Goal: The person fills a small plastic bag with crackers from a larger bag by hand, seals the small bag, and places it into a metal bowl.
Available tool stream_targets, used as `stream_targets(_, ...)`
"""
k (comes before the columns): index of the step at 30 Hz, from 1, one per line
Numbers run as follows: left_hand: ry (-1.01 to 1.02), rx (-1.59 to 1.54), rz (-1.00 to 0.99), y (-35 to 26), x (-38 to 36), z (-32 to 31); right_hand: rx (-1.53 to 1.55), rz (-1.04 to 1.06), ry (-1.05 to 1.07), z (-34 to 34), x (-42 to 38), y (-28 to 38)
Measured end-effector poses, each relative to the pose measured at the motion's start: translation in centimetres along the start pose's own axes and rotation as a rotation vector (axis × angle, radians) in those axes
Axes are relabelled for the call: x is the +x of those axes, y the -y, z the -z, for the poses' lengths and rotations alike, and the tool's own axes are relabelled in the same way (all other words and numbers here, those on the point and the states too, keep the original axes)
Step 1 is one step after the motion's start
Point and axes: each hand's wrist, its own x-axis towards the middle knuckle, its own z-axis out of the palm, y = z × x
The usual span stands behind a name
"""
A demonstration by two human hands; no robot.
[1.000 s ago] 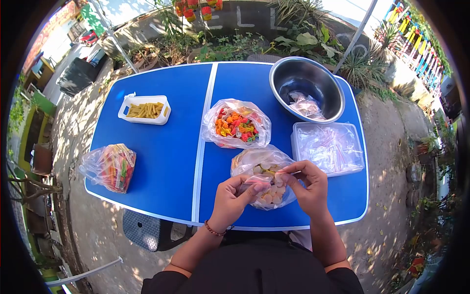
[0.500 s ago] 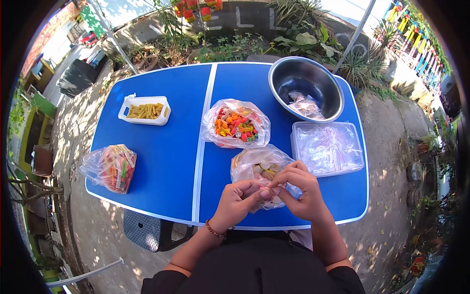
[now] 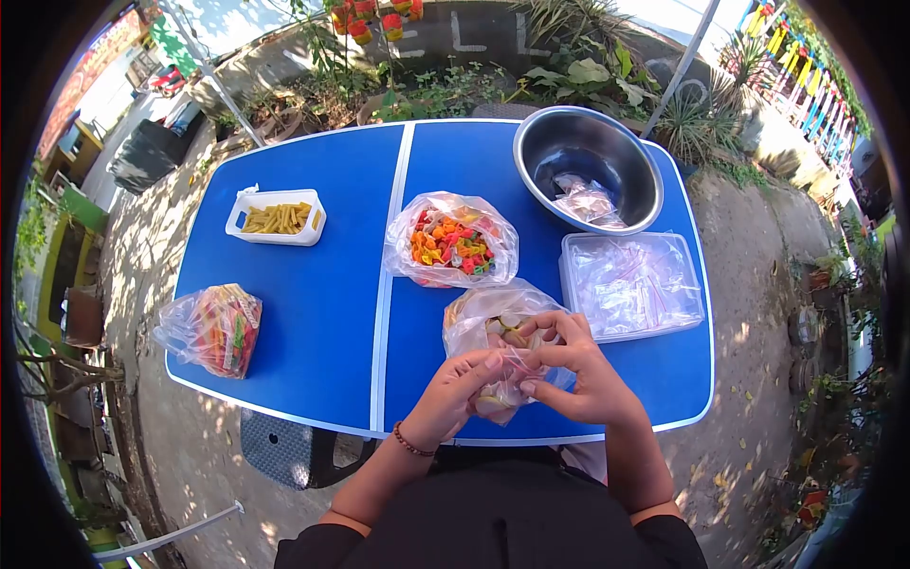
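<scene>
Near the table's front edge, my left hand (image 3: 453, 391) and my right hand (image 3: 583, 375) pinch a small clear plastic bag (image 3: 498, 400) between them, its top at the fingertips. Pale pieces show inside it. Right behind my hands lies a larger open plastic bag (image 3: 488, 305) with light round pieces in it, partly hidden by my fingers. Farther back stands an open bag of colourful pieces (image 3: 453, 242). A clear box of empty plastic bags (image 3: 633, 284) is just right of the larger bag.
A steel bowl (image 3: 588, 171) holding small packets stands at the back right of the blue table (image 3: 313, 313). On the left are a white tray (image 3: 275, 234) of yellow-brown sticks and a bag of red and green items (image 3: 223, 327). A grey stool (image 3: 275, 446) stands below.
My fingers have shifted slightly on the small bag, and its lower part now hangs in view below them. My right hand has opened a little wider. The camera view has moved slightly.
</scene>
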Motion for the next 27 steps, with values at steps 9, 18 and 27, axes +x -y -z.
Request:
stream_targets(9, 0.001, 0.254, -0.014, -0.3, 0.1, -0.3, 0.233, -0.065, -0.059, 0.1, -0.1, -0.5)
stream_targets(18, -0.062, 0.036, -0.095, 0.2, 0.8, -0.5, 0.331, -0.166, -0.219, 0.1, -0.1, -1.0)
stream_targets(27, -0.061, -0.086, -0.173, -0.5, 0.8, -0.6, -0.468, -0.137, 0.057, -3.3, -1.0, -3.5)
